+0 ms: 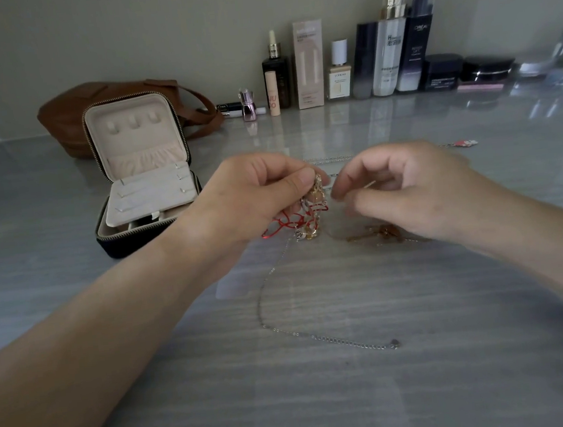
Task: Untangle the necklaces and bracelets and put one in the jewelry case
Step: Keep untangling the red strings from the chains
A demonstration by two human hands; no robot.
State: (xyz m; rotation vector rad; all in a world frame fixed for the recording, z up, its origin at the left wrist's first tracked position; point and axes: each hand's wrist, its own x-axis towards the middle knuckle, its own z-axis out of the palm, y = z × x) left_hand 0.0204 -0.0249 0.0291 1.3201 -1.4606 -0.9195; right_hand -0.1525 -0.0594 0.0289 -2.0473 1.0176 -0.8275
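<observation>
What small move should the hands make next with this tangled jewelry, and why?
Probably the right hand should gently pull one strand sideways out of the tangle, which the left hand pinches. Red cord and chains are knotted there, a silver chain trails loose on the table, and the jewelry case stands open.

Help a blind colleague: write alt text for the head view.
A left hand pinches a tangle of red cord and gold chains over a grey table, right hand close beside it. A silver chain trails across the table; a jewelry case stands open at left.
</observation>
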